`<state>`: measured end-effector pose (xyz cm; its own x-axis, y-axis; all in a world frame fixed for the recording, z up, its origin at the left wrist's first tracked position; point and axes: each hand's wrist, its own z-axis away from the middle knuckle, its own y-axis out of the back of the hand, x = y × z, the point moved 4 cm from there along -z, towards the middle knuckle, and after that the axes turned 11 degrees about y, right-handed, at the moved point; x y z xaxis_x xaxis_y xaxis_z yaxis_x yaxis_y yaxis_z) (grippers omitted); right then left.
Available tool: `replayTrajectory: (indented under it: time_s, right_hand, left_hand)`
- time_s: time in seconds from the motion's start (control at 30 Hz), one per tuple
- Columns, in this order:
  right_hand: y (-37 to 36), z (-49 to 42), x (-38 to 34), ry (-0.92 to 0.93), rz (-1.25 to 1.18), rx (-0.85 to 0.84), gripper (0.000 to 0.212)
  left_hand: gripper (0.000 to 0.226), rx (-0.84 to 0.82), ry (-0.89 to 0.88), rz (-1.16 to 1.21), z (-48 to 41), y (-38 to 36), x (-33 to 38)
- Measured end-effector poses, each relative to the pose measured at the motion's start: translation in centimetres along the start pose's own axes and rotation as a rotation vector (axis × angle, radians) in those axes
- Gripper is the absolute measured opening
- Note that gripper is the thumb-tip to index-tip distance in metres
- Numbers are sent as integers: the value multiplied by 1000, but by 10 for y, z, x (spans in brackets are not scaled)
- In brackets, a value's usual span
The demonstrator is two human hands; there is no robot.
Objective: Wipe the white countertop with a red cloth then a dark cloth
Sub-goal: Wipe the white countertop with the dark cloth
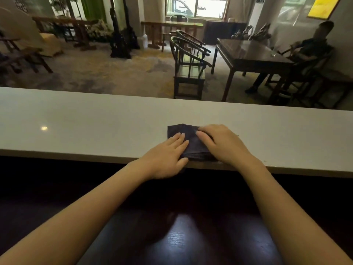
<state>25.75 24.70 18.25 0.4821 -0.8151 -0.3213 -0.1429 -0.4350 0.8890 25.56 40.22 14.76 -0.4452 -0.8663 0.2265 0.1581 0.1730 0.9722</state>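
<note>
A folded dark cloth point(186, 137) lies on the white countertop point(86, 127), close to its near edge. My left hand point(166, 154) rests flat on the cloth's lower left part, fingers together and stretched out. My right hand point(222, 143) presses on the cloth's right side, its fingers curled over the top fold. Both hands touch the cloth at once. No red cloth is in view.
The countertop runs the full width of the view. Below its near edge is a dark glossy surface point(181, 236). Beyond the counter stand wooden chairs point(189, 67), a dark table point(252, 54) and a seated person point(305, 52) at the far right.
</note>
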Motion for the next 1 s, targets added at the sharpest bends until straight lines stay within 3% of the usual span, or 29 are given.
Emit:
replayTrajectory:
  time_s: [0.03,0.13,0.2,0.33,0.47,0.67,1.0]
  right_hand:
    - [-9,-9,-6,43,-14,-21,40]
    - [-45,-15,-10,102,38,-307,49]
    - [-55,-11,-4,80,104,-372,50]
    - [-55,-8,-4,78,136,-393,51]
    - [-52,6,-13,83,164,-376,50]
    - [-61,23,-37,134,363,-326,55]
    - [-114,-55,-119,332,253,-336,61]
  left_hand:
    - [55,-17,-14,80,-1,5,-2]
    - [42,63,-40,313,0,22,-21]
    - [43,113,32,219,1,24,-51]
    - [51,153,352,-89,8,20,-134]
    - [59,149,527,-133,22,21,-188]
    - [64,127,548,-93,18,13,-198]
    - [57,167,550,-102,18,14,-194]
